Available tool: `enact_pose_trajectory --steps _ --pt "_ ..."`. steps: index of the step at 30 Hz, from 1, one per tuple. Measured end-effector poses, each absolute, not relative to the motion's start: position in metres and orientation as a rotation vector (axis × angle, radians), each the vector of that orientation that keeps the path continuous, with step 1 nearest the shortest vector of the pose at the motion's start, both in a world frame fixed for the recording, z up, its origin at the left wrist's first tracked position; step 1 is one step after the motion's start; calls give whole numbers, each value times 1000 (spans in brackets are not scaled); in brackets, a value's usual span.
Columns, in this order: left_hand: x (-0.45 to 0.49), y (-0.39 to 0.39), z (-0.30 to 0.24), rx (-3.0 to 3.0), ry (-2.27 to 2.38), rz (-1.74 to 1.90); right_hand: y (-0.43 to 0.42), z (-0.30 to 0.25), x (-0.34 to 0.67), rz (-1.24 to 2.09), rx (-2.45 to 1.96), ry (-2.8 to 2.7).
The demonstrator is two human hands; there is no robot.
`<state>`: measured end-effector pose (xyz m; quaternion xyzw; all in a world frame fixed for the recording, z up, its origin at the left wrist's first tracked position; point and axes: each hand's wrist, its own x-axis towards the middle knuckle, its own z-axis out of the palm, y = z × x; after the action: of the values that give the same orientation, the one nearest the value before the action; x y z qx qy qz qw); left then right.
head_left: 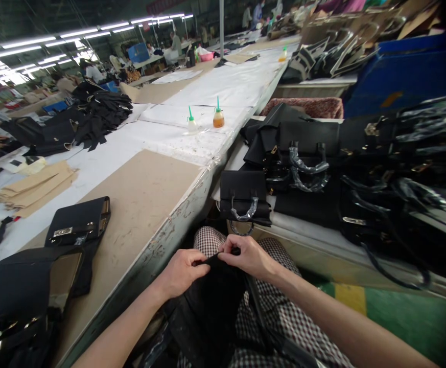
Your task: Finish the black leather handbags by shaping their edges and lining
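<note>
A black handbag rests on my lap, over checked trousers. My left hand pinches its upper edge between thumb and fingers. A short way to the right, my right hand grips the same edge, its fingertips close to those of the left. A black strap hangs down beside the bag on the right. Clear wrapping shows on a part near my left forearm. The lower part of the bag is dark and hard to make out.
Black handbags lie on the worktable to the left, near tan sheets. Two glue bottles stand farther back. On the right bench, more black bags with wrapped handles are piled by a blue bin.
</note>
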<state>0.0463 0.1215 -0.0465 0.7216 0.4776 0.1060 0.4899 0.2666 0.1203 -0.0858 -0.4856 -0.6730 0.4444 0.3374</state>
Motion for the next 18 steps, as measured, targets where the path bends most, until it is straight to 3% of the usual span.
enact_pose_trajectory --steps 10,18 --pt "66 139 -50 1844 1124 124 118 -91 270 1148 -1267 -1723" --pt "75 133 -33 2155 1128 42 123 -78 304 1435 -1183 -1701"
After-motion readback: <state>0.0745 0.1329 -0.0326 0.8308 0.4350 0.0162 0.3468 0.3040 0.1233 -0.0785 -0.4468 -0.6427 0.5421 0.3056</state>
